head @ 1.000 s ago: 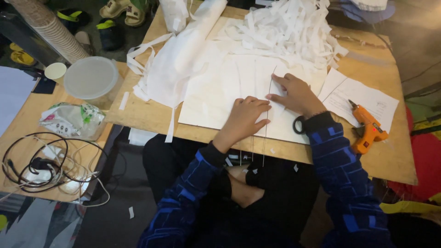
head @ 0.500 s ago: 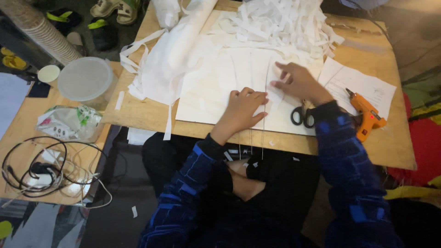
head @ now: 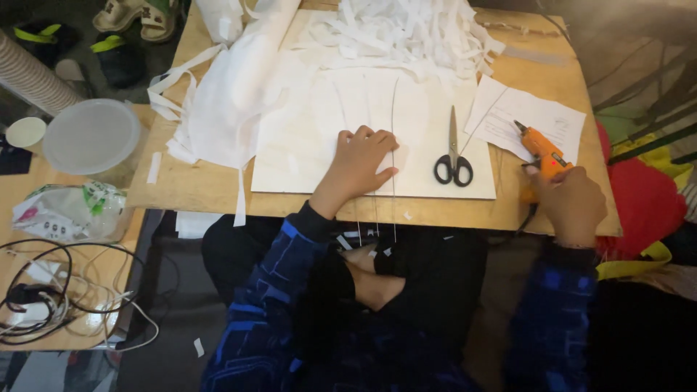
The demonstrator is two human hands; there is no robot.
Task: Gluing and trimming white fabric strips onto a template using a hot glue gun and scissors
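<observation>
Orange glue gun (head: 544,154) gripped in the closed right hand (head: 571,203) at the board's near right edge, left hand (head: 361,164) spread flat on white sheet (head: 305,145), black-handled scissors (head: 453,152) between both hands, shredded white strips (head: 406,29) heaped beyond.

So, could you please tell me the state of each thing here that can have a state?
Left hand: flat on the white sheet.
Right hand: gripping the orange glue gun.
Scissors: closed, lying free.
Plastic container: lid on.
Paper strips: heaped loosely.
</observation>
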